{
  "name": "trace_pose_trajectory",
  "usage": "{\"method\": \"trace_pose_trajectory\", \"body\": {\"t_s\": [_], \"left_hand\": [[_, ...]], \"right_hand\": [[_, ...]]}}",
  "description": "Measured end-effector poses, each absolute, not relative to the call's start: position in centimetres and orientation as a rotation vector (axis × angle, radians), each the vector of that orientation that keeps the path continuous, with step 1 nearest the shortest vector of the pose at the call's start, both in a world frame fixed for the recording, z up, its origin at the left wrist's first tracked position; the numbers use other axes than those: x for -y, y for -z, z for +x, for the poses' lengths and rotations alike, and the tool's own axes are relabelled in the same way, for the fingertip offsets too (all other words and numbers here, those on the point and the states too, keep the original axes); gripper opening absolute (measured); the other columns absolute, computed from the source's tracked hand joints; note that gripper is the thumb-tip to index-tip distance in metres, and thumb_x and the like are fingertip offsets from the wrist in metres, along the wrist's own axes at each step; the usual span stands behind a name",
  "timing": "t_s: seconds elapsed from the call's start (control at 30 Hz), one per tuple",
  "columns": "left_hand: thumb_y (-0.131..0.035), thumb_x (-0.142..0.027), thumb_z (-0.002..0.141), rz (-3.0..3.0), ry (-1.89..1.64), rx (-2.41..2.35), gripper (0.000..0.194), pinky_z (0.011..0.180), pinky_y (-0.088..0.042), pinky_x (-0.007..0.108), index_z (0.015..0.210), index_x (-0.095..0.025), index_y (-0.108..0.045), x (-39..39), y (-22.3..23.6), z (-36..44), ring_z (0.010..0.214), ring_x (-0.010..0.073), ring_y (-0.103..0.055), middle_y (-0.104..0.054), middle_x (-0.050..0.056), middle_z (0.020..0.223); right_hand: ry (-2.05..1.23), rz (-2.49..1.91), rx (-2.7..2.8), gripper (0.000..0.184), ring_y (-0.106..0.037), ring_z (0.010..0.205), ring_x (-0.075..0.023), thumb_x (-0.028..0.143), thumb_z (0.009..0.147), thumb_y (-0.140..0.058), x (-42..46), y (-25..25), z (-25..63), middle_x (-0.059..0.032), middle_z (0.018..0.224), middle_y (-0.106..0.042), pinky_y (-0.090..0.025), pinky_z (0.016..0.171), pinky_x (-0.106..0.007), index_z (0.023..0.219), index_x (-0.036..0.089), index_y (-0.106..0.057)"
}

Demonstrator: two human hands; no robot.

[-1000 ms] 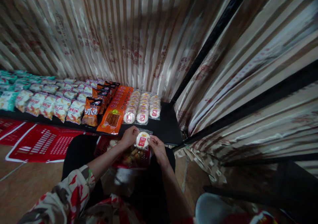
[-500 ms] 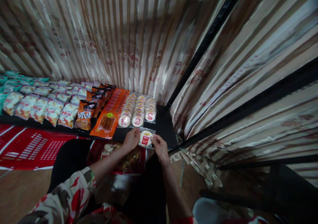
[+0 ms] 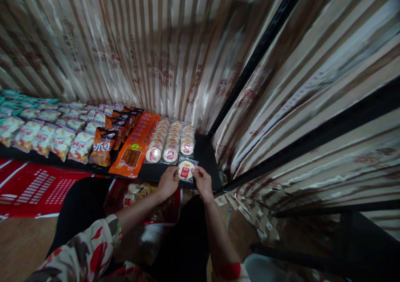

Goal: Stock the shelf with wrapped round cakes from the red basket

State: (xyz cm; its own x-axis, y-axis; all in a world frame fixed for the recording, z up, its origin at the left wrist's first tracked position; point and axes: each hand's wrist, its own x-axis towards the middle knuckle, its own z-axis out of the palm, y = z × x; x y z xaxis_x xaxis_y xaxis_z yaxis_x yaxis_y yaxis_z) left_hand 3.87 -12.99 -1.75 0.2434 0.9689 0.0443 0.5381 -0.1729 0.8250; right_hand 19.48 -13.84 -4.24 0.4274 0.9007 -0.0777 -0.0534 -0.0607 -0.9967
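Between my two hands is a clear-wrapped round white cracker packet [image 3: 186, 170] with a red and yellow label, held face up over the front of the black shelf [image 3: 203, 146]. The fingers of my left hand [image 3: 169, 182] pinch its left edge. On the opposite edge, my right hand [image 3: 203, 182] grips it with thumb and fingers. Just behind it, similar round cracker packets [image 3: 171, 145] lie overlapping in three columns; the right column ends farther back than the others. A flat orange snack bag [image 3: 133, 150] lies left of these columns.
Farther left along the shelf stand orange-black snack bags [image 3: 102, 146], white snack bags [image 3: 63, 141] and green bags [image 3: 12, 100]. A red bag of packets [image 3: 137, 194] lies below, near my legs. Black metal posts [image 3: 259, 52] and striped curtains [image 3: 175, 36] enclose the shelf.
Both hands have brought the cracker packet slightly back toward the columns, closer to the right one. My view has shifted a little, so the shelf goods appear slightly farther left.
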Motion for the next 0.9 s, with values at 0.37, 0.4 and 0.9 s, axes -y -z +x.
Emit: {"method": "trace_pose_trajectory", "body": {"t_s": [0.37,0.4,0.9], "left_hand": [[-0.044,-0.005,0.077,1.981,-0.648,-1.433,0.037,0.100,-0.038,0.030,0.111,-0.009,-0.056,12.1,1.5,5.3,0.109,0.0191,-0.052,-0.057,0.012,0.116],[-0.043,-0.006,0.077,1.977,-0.643,-1.442,0.037,0.100,-0.038,0.030,0.113,-0.008,-0.056,12.0,1.6,5.5,0.110,0.0194,-0.052,-0.057,0.013,0.117],[-0.042,-0.004,0.077,1.949,-0.700,-1.464,0.043,0.107,-0.032,0.031,0.119,-0.005,-0.053,10.4,1.9,7.1,0.122,0.0210,-0.044,-0.049,0.016,0.129]], "right_hand": [[-0.868,-1.456,0.926,0.036,-0.060,0.065,-0.0158,0.044,0.058,-0.067,11.4,4.9,20.7,-0.0018,0.072,-0.067,-0.049,0.063,-0.027,0.081,0.016,-0.065],[-0.858,-1.463,0.952,0.036,-0.061,0.066,-0.0161,0.043,0.059,-0.066,11.4,5.0,20.8,-0.0018,0.073,-0.068,-0.049,0.064,-0.028,0.082,0.017,-0.066],[-0.736,-1.578,1.008,0.040,-0.059,0.064,-0.0159,0.040,0.063,-0.059,9.1,5.0,21.4,-0.0029,0.074,-0.067,-0.048,0.060,-0.026,0.093,0.015,-0.066]]}}
